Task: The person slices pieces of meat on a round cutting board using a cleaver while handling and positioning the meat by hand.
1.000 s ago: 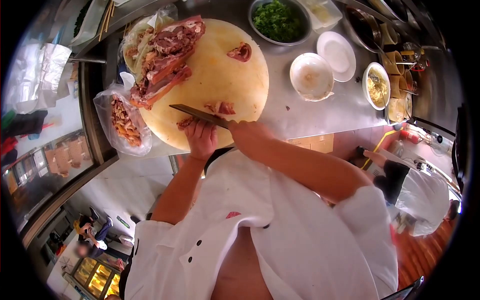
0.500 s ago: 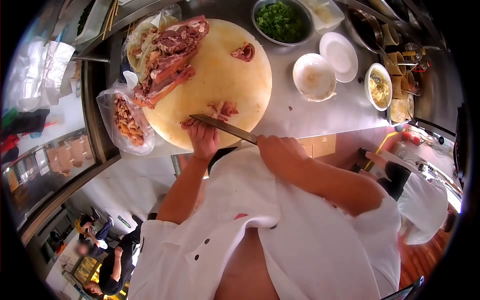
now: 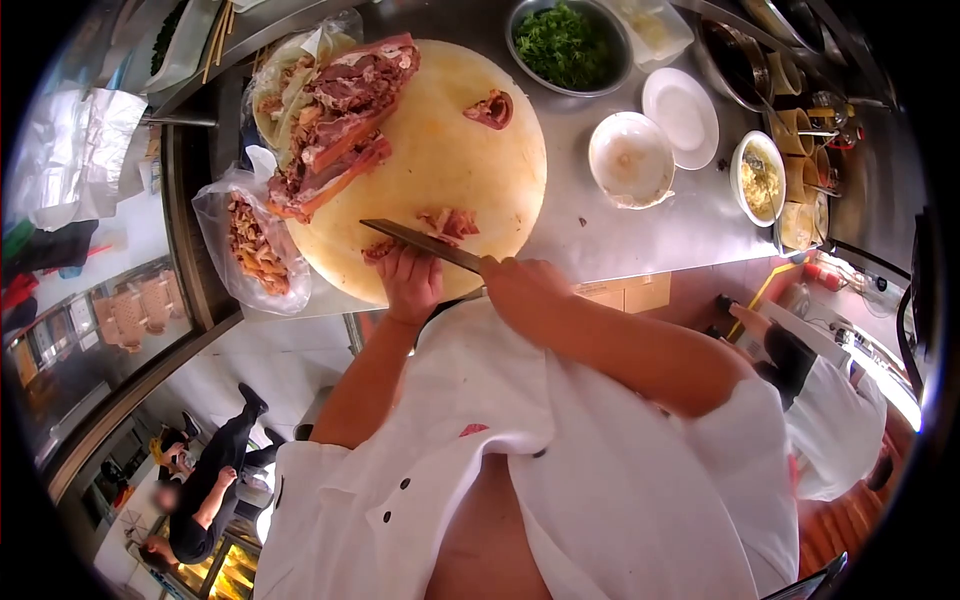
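My right hand (image 3: 525, 292) is wrapped round the handle of a knife (image 3: 425, 243), its blade slanting up and to the left across the near part of a round cutting board (image 3: 470, 165). The fingers of my left hand (image 3: 412, 283) are curled right beside the blade, holding down a small piece of meat (image 3: 378, 250) at the board's near edge. Just beyond the blade lie some cut meat slices (image 3: 452, 222). A large slab of cooked meat (image 3: 345, 110) rests on the board's left side. One loose meat scrap (image 3: 489, 109) sits toward the far right.
A clear bag of chopped meat (image 3: 258, 245) stands left of the board. To the right are a bowl of chopped greens (image 3: 562, 45), a white bowl (image 3: 632, 160), a white plate (image 3: 682, 118) and a bowl of yellowish paste (image 3: 758, 178). Other people stand farther off at both sides.
The knife and my right hand have shifted left, so the blade tip reaches farther across the board. My left hand stays almost in place. A person at lower left has moved.
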A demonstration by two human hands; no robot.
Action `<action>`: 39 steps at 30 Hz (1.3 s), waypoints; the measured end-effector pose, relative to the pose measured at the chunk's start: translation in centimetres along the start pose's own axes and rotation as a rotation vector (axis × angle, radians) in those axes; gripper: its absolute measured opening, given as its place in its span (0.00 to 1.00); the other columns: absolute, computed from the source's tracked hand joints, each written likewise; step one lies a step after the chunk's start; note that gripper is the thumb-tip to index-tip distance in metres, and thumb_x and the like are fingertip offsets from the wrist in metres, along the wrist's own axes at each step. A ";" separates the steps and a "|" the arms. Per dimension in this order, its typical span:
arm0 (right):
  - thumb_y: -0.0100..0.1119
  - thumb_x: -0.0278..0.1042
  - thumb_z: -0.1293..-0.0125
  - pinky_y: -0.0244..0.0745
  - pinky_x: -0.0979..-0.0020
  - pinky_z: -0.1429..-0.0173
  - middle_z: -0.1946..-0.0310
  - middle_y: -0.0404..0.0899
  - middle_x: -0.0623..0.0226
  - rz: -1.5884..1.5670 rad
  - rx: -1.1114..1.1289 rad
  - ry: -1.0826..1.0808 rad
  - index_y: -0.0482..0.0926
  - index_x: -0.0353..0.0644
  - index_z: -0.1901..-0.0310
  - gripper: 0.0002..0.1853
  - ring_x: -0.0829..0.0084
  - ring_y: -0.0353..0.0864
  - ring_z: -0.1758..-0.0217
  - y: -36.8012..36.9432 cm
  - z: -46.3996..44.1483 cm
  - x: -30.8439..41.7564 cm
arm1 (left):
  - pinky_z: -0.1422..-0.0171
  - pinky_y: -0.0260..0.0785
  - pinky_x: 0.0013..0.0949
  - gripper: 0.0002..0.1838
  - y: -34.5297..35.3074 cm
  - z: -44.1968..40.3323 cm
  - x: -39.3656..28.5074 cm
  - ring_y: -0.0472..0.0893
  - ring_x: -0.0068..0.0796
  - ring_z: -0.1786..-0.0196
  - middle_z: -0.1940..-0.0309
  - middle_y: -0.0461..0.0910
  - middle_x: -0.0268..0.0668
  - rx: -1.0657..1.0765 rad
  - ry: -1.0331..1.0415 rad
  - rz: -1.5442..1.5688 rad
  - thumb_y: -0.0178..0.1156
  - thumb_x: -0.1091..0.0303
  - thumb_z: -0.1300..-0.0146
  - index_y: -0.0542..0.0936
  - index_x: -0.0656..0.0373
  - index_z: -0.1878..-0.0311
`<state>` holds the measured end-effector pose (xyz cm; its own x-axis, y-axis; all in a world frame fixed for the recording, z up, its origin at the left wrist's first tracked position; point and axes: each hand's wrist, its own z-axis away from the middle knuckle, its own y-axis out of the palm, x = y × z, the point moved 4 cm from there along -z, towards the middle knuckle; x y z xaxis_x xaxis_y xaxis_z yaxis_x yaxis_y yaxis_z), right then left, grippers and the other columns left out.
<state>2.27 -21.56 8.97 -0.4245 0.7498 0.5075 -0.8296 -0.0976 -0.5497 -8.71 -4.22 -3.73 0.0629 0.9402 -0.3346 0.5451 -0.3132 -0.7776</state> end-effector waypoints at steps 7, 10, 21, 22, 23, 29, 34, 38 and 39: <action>0.55 0.25 0.29 0.85 0.49 0.50 0.58 0.89 0.47 0.056 -0.059 -0.081 0.76 0.34 0.48 0.10 0.46 0.90 0.53 1.4 -5.1 -0.4 | 0.34 0.66 0.56 0.08 -0.6 -0.3 -0.6 0.79 0.51 0.44 0.50 0.83 0.40 0.059 -0.023 0.033 0.67 0.69 0.33 0.85 0.54 0.52; 0.55 0.25 0.28 0.85 0.49 0.50 0.57 0.88 0.46 0.068 -0.069 -0.069 0.77 0.34 0.48 0.10 0.47 0.91 0.53 0.5 -3.6 -1.0 | 0.33 0.66 0.55 0.09 -0.6 -1.0 -0.6 0.79 0.49 0.43 0.50 0.83 0.38 0.028 -0.007 0.010 0.67 0.70 0.35 0.86 0.53 0.52; 0.52 0.26 0.28 0.85 0.49 0.51 0.60 0.87 0.46 0.094 -0.003 0.037 0.75 0.34 0.52 0.07 0.44 0.90 0.55 -0.9 5.7 -1.4 | 0.34 0.68 0.53 0.11 -0.4 0.3 -0.2 0.79 0.50 0.41 0.48 0.84 0.40 -0.002 0.010 -0.007 0.69 0.68 0.35 0.86 0.56 0.50; 0.52 0.26 0.28 0.85 0.49 0.51 0.60 0.87 0.46 0.102 -0.012 0.036 0.75 0.34 0.52 0.07 0.44 0.90 0.55 -0.7 5.6 -1.6 | 0.34 0.68 0.52 0.11 -0.4 0.3 -0.2 0.79 0.50 0.41 0.48 0.84 0.40 -0.007 0.011 -0.007 0.69 0.68 0.35 0.86 0.56 0.50; 0.52 0.26 0.27 0.85 0.49 0.50 0.59 0.87 0.46 0.086 -0.009 0.026 0.75 0.34 0.52 0.07 0.44 0.90 0.55 -0.5 5.4 -1.7 | 0.34 0.68 0.52 0.11 -0.4 0.2 -0.2 0.79 0.50 0.41 0.48 0.84 0.40 -0.012 0.010 -0.007 0.69 0.67 0.35 0.86 0.56 0.50; 0.53 0.26 0.28 0.85 0.49 0.50 0.57 0.88 0.45 0.057 0.042 0.025 0.75 0.34 0.49 0.09 0.44 0.90 0.54 -0.7 2.6 -0.7 | 0.34 0.67 0.57 0.11 0.0 0.3 0.1 0.78 0.57 0.42 0.48 0.83 0.44 -0.006 0.003 0.013 0.66 0.65 0.32 0.86 0.58 0.49; 0.55 0.25 0.29 0.85 0.50 0.51 0.56 0.89 0.46 -0.016 -0.013 -0.014 0.75 0.33 0.46 0.12 0.44 0.90 0.52 0.6 -1.4 0.0 | 0.35 0.67 0.57 0.10 -0.2 -0.2 -0.1 0.78 0.56 0.44 0.50 0.83 0.43 0.009 0.013 0.019 0.67 0.66 0.32 0.85 0.57 0.51; 0.55 0.26 0.28 0.86 0.50 0.50 0.56 0.89 0.46 0.033 -0.029 -0.064 0.75 0.33 0.46 0.12 0.45 0.91 0.51 1.4 -4.6 0.0 | 0.37 0.67 0.57 0.07 -0.1 -0.1 0.0 0.78 0.54 0.46 0.51 0.83 0.42 0.038 -0.010 0.022 0.66 0.68 0.33 0.84 0.56 0.53; 0.55 0.26 0.28 0.86 0.49 0.50 0.56 0.89 0.46 0.045 -0.042 -0.083 0.75 0.33 0.46 0.12 0.45 0.91 0.51 1.4 -4.8 -0.1 | 0.37 0.67 0.57 0.07 -0.2 -0.2 -0.2 0.78 0.53 0.46 0.52 0.83 0.42 0.040 -0.019 0.017 0.66 0.69 0.33 0.84 0.56 0.54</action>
<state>2.86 -18.59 4.93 -0.4910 0.6884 0.5338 -0.7937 -0.1010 -0.5999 -8.70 -4.34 -3.38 0.0560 0.9323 -0.3572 0.5105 -0.3343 -0.7923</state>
